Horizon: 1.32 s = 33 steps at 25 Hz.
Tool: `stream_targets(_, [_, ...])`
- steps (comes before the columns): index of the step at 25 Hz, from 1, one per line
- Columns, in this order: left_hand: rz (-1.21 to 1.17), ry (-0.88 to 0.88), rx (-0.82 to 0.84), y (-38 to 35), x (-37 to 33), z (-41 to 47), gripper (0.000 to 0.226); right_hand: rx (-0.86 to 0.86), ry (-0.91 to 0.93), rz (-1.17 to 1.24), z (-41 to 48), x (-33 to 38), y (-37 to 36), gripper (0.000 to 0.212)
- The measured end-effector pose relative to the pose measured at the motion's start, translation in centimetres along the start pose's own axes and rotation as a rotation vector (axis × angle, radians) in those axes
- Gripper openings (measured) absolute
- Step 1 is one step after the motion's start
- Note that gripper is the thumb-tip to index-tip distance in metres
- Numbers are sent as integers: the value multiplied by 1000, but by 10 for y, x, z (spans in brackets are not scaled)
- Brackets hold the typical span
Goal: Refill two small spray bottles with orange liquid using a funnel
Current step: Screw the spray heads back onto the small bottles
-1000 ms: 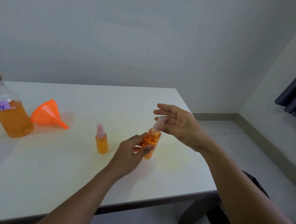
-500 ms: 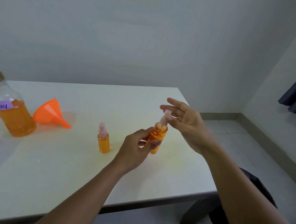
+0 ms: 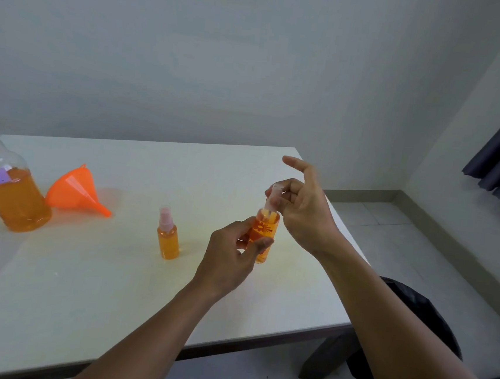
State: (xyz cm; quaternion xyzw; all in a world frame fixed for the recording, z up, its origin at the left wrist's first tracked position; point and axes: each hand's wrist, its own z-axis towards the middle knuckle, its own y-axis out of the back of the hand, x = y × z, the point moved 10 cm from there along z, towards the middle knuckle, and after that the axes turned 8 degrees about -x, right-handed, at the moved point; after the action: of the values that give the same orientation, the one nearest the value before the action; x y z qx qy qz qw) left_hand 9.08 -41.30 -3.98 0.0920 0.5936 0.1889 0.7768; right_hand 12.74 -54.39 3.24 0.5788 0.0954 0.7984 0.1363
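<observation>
A: Where's the spray bottle (image 3: 264, 236)?
B: Mid-air over the desk (image 3: 141, 286), right part, long axis near upright; left hand (image 3: 230, 257) grips its body from below-left, right hand (image 3: 304, 216) pinches the pump cap (image 3: 273, 193) on top, index finger raised.
A: Next?
B: Prob. a twist abt that axis. The 2nd spray bottle (image 3: 168, 236) stands just left; funnel (image 3: 74, 190) & jar (image 3: 10, 193) far left.
</observation>
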Motion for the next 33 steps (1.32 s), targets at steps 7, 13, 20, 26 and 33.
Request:
stream_targets(7, [-15, 15, -83, 9, -1, -2, 55, 90, -117, 93, -5, -24, 2, 76])
stream_targets(13, [-37, 34, -170, 24, 5, 1, 59, 118, -169, 42, -27, -46, 1, 49])
stream_targets(20, [-148, 42, -36, 19, 2, 1, 74, 67, -127, 60, -23, -39, 9, 31])
stream_targets(26, [-154, -47, 62, 19, -40, 40, 45, 55, -76, -34, -23, -42, 14, 31])
stream_targets(33, [-241, -70, -107, 40, -60, 62, 17, 23, -63, -68, -29, -51, 16, 28])
